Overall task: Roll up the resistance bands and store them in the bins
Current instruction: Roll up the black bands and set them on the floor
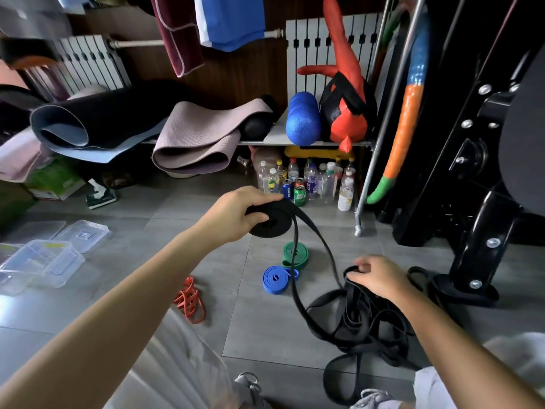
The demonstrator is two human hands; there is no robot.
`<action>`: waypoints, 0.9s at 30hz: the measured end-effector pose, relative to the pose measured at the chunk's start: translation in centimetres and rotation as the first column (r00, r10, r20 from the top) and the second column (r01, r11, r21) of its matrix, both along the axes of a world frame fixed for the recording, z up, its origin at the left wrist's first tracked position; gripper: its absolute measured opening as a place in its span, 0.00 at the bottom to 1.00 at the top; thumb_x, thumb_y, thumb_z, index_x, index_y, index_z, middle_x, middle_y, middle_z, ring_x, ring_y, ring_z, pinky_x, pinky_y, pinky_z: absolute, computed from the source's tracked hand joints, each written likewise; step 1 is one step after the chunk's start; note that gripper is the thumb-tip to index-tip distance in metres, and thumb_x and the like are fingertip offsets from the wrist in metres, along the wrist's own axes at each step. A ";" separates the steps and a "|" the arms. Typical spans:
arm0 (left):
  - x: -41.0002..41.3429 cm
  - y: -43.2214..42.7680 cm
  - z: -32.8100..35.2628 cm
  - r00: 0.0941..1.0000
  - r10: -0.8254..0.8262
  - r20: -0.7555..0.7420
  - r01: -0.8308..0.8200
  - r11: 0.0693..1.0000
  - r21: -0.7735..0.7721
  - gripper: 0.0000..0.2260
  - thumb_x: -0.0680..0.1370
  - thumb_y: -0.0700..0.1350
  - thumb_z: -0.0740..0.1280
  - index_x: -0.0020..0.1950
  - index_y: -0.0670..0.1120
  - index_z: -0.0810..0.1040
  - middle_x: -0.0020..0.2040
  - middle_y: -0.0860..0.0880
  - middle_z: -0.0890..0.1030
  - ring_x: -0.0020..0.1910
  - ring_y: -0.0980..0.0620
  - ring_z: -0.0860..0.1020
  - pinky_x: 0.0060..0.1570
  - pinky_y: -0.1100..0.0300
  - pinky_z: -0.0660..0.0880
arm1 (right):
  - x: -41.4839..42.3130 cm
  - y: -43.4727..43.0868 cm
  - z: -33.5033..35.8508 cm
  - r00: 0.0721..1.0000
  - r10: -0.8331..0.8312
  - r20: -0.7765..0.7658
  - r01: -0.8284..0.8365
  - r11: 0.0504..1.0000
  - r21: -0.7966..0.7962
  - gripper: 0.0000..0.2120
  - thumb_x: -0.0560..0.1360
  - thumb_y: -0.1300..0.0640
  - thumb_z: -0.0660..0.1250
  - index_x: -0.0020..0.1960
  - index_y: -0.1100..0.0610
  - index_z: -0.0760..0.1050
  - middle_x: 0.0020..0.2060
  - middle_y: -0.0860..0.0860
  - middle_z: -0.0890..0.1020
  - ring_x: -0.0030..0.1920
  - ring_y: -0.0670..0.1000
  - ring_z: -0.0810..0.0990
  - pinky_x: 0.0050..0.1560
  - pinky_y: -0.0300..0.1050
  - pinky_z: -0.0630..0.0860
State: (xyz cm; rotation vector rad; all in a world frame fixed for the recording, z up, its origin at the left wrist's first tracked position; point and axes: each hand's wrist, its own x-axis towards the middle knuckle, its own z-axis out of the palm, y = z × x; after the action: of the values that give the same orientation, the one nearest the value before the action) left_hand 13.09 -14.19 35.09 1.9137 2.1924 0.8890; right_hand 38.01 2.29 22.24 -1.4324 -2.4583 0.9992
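Black band (269, 221): partly rolled, its tail trailing to a floor tangle (365, 320).
Left hand (236, 214): grips the roll.
Right hand (380, 276): pinches tangled straps.
Bins (41, 264): left, on the floor.

Below-right of the black roll (269, 221), the black band tangle (362, 320): strand count could not be told. The right hand (380, 277) had its fingertips curled under, out of sight. Far left of the roll, the clear bins (41, 261) were cut by the frame edge.
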 end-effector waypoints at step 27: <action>4.6 -0.4 -0.5 0.885 -0.069 0.460 -0.022 0.982 0.190 0.27 0.72 0.32 0.69 0.59 0.62 0.73 0.54 0.60 0.79 0.54 0.65 0.77 0.56 0.71 0.71 | -4.6 -2.7 7.9 0.630 0.125 -0.767 -0.321 0.940 -0.111 0.15 0.65 0.61 0.75 0.46 0.46 0.79 0.42 0.46 0.85 0.45 0.44 0.83 0.46 0.34 0.77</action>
State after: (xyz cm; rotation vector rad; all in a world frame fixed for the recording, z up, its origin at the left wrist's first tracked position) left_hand 17.68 -14.54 34.55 1.5702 1.8477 1.4255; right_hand 33.46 -0.43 30.09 -0.5170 -1.9216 1.5876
